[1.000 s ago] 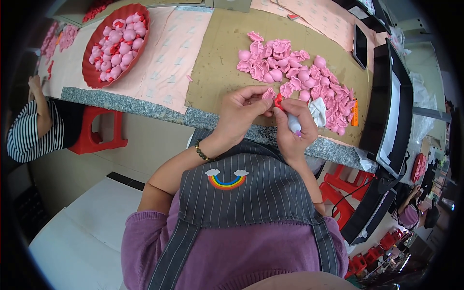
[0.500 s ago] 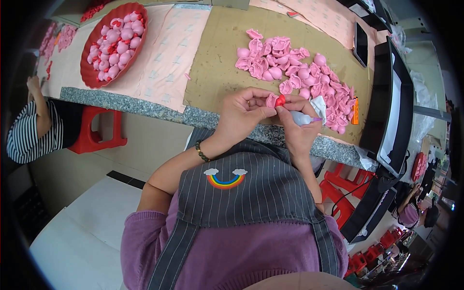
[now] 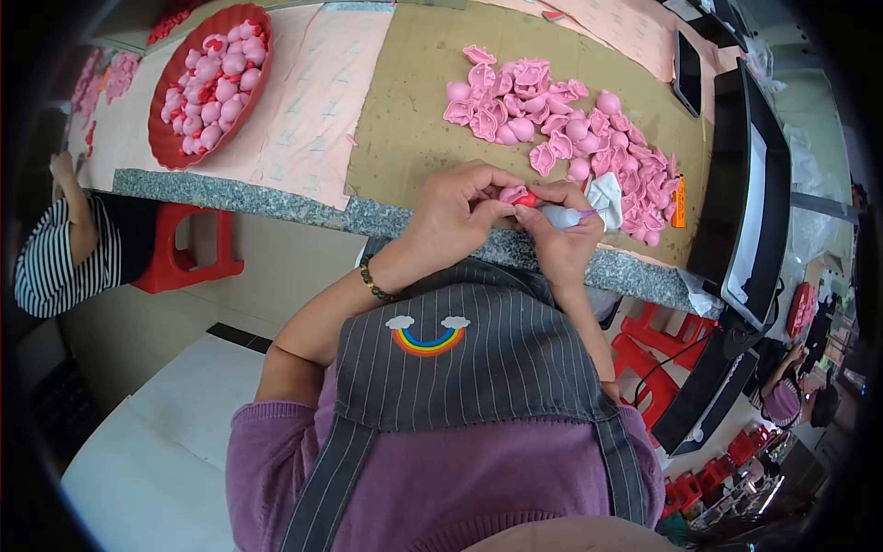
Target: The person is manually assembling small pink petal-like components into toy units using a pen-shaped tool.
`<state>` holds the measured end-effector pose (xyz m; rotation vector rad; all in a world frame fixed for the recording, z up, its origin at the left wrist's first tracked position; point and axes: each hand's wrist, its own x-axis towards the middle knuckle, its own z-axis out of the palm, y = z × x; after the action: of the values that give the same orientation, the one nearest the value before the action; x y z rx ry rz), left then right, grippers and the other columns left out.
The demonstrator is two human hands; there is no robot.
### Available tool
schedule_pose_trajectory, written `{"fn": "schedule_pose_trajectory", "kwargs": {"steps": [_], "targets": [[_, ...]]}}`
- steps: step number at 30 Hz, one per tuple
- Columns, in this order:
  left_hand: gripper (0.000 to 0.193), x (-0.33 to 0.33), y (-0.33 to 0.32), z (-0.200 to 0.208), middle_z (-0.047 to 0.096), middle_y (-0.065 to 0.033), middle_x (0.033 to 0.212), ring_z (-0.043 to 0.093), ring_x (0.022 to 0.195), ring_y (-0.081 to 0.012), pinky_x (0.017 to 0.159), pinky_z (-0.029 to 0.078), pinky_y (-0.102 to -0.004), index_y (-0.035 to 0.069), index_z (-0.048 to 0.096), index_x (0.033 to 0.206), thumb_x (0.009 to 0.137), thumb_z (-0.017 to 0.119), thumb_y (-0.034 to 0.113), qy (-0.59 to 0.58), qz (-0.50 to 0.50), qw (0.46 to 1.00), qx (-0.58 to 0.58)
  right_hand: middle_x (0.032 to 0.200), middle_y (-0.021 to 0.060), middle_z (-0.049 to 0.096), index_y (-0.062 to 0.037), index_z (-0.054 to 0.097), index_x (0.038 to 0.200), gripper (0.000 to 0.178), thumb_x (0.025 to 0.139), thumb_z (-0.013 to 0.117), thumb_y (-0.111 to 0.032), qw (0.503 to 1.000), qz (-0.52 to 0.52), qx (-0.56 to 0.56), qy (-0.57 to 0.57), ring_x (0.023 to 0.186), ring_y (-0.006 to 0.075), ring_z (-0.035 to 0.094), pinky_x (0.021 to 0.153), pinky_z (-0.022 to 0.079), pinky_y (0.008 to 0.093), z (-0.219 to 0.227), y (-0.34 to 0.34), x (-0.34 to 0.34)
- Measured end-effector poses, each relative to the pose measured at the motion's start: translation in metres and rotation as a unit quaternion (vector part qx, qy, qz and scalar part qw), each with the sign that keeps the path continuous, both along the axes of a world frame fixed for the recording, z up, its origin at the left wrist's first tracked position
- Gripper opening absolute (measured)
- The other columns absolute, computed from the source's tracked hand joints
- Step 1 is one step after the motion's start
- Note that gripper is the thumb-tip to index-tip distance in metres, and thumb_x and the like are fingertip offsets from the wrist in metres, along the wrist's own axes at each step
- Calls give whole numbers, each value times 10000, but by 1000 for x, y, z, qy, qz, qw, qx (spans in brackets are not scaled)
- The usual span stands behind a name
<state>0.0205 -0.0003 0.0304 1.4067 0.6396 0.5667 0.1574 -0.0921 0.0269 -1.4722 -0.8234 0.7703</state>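
At the near edge of the table both my hands meet around a small pink plastic piece (image 3: 511,194) with a red part (image 3: 525,200) against it. The thumb and fingers of my left hand (image 3: 452,213) pinch the pink piece. My right hand (image 3: 566,235) has its thumb and fingertips at the red part, and its palm also holds a small translucent squeeze bottle (image 3: 561,216) with a purple tip pointing right. Just beyond my hands lies a pile of pink plastic pieces (image 3: 524,78), some round and some hollow shells. A crumpled white tissue (image 3: 604,198) rests beside my right hand.
A red fluted bowl (image 3: 164,110) of pink and red pieces stands at the far left. An orange tool (image 3: 679,202) lies by the pile, with a phone (image 3: 686,74) beyond it. A black-framed box (image 3: 736,193) borders the right side. Another person in stripes (image 3: 69,244) sits at left.
The pink piece has tilted and come lower in my fingers. My hands have shifted slightly left, and the squeeze bottle has swung nearer the red part. The whole view has moved a little.
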Motion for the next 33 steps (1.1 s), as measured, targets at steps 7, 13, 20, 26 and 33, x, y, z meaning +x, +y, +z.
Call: {"fn": "schedule_pose_trajectory", "kwargs": {"steps": [7,13,20,26,33], "targets": [[306,4,-1,8,648,-101,1016,646,932,-129,794,549,-246,-35,565,1172,874,607,-90,-104,25,987,-122,829,100,663,39,631,979,186,802,680,68,978,2,5,209,675,144,635,599,543,265,10,5,2],[319,-6,11,10,652,-73,1013,613,839,-76,711,499,-193,-40,571,1155,842,616,-83,57,-34,996,64,875,95,666,36,673,1009,218,792,689,47,984,61,67,-152,794,179,628,738,508,274,20,13,17],[304,0,1,7,668,-52,893,585,692,-43,615,494,-190,-30,617,1088,788,666,-38,-42,52,997,40,850,58,668,39,678,991,166,826,677,23,987,89,29,-134,755,111,607,695,487,227,36,15,7],[297,-5,-5,14,659,-128,1039,651,931,-141,818,561,-275,-80,582,1162,867,603,-98,-117,26,986,-120,808,45,680,38,674,977,124,867,670,-19,999,33,2,13,638,61,592,552,462,187,37,9,-7],[343,-19,7,8,670,-166,1066,664,949,-178,837,567,-306,-82,592,1186,848,649,-78,-172,-41,965,-193,791,68,682,50,675,987,140,859,660,-4,995,90,-9,46,610,81,617,512,459,192,55,6,-4]]}}
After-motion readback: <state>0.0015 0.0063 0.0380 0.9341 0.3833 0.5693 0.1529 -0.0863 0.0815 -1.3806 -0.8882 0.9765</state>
